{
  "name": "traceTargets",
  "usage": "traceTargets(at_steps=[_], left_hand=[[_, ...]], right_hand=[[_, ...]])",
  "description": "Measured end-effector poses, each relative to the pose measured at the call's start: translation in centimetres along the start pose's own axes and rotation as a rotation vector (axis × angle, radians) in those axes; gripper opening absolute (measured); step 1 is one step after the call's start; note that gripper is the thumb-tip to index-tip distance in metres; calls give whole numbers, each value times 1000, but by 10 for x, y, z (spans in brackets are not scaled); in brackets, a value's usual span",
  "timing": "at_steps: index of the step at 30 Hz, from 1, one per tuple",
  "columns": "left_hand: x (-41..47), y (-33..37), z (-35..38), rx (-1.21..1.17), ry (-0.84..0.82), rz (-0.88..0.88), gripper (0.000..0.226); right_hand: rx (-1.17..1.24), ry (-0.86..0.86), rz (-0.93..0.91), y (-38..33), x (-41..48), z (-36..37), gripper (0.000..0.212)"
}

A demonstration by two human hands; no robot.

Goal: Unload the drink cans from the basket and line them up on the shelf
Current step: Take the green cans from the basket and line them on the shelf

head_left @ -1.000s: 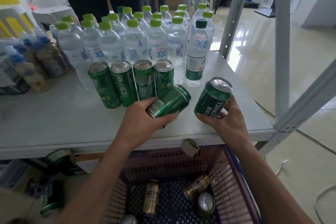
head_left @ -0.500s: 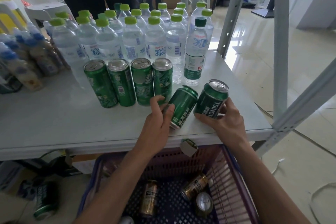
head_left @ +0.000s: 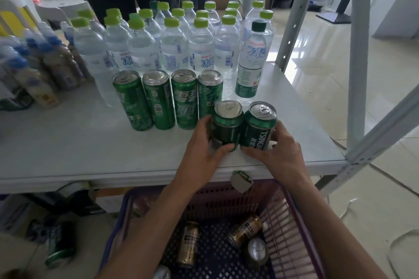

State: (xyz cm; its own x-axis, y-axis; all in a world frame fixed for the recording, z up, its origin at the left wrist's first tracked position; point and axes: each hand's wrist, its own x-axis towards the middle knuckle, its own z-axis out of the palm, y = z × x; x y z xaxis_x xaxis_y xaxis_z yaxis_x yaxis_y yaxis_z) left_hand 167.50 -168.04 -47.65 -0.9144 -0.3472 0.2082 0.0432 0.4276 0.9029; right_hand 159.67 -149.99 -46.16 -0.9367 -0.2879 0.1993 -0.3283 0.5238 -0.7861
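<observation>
While our left hand (head_left: 204, 142) grips one green can (head_left: 226, 128) and our right hand (head_left: 280, 149) grips another can (head_left: 257, 130), both stand upright and touching on the shelf (head_left: 68, 147) above the basket (head_left: 292, 222).

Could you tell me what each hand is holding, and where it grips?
Left hand holds the plain can by its side; right hand holds the Tsingtao can likewise.

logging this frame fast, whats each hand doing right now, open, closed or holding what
Left hand: closed around a dark green can standing on the shelf.
Right hand: closed around the Tsingtao can beside it.
</observation>
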Motion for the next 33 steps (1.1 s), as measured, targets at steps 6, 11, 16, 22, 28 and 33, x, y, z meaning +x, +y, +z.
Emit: traceTargets(at_steps=[6, 11, 16, 22, 28, 33], left_hand=[[5, 10, 13, 217, 215, 73, 57], [9, 5, 18, 218, 195, 64, 39], [13, 0, 15, 115, 107, 86, 19], [14, -5, 20, 126, 51, 167, 16], [17, -7, 21, 161, -27, 139, 34], [17, -4, 19, 183, -48, 108, 42]], right_hand=[[-67, 41, 23, -1, 1, 4, 66], [-27, 125, 78, 2, 6, 10, 76], [-44, 211, 69, 7, 13, 17, 69], [-84, 223, 11, 11, 17, 22, 64], [-132, 186, -20, 8, 15, 21, 61], [-165, 114, -28, 12, 17, 17, 63]])
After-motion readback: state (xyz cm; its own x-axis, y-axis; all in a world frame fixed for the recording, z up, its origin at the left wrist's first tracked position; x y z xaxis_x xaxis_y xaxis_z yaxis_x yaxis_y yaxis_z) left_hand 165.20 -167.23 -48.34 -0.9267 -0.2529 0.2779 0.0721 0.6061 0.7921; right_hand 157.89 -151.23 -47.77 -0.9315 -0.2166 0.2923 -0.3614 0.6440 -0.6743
